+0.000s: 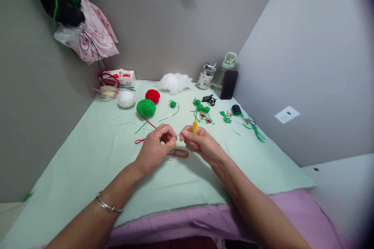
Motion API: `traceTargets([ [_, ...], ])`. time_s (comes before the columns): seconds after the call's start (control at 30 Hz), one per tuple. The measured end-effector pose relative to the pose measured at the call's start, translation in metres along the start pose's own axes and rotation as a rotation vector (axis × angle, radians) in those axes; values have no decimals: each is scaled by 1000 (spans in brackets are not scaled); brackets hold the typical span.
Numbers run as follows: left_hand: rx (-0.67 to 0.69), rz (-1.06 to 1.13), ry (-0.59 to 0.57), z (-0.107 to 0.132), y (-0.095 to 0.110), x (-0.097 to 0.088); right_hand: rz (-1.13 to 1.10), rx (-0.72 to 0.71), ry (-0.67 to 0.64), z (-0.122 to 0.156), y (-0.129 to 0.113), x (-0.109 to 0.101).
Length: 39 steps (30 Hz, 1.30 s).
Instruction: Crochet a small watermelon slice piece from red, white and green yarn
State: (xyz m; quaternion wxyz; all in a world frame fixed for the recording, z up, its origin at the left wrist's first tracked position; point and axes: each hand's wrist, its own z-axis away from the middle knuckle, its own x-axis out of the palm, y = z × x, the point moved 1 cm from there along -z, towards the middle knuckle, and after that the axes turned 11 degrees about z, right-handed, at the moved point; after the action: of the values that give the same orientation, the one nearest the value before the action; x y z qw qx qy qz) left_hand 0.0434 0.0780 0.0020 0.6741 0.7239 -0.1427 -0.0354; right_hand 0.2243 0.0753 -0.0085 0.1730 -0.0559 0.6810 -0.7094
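Note:
My left hand [156, 146] is pinched shut over the middle of the pale green cloth [87, 163], gripping a thin strand of yarn that runs toward my right hand. My right hand [198, 142] is closed round a crochet hook with a yellow handle [194, 127] that sticks up from the fist. Under both hands lies a small red and green crocheted piece [179, 152]. A red strand [149, 122] and a green strand lead back to the green yarn ball [146, 107] and the red yarn ball [152, 95].
Small green crocheted bits [201, 109] and yarn scraps [254, 128] lie at right. At the back stand a white yarn ball [126, 99], stuffing [174, 82], a pen cup [206, 76], a bottle [224, 71] and a dark phone [228, 84]. Bags [87, 35] hang on the left wall.

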Motion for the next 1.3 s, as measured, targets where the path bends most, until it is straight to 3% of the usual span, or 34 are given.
traceTargets([
  [0.13,-141,163,-31,-1,-11,0,90,-35,86,-3,3,-3],
  [0.27,-256,375,-3,0,-24,-6,219,-142,314,-3,5,-5],
  [0.33,-282,479,31,0,-29,-9,304,-212,368,0,6,0],
  [0.53,-348,683,63,-3,-33,-14,742,-444,193,6,12,19],
  [0.67,-382,740,75,-5,-34,-15,887,-472,128,4,18,19],
  [0.8,-380,715,89,-6,-36,-16,662,-374,170,1,19,15],
  [0.93,-280,617,168,-3,-37,-16,384,-238,254,-3,13,10],
  [1.03,-192,503,214,2,-36,-12,315,-176,290,-6,10,6],
  [1.3,-147,316,156,4,-36,-1,210,-83,289,-8,12,10],
])
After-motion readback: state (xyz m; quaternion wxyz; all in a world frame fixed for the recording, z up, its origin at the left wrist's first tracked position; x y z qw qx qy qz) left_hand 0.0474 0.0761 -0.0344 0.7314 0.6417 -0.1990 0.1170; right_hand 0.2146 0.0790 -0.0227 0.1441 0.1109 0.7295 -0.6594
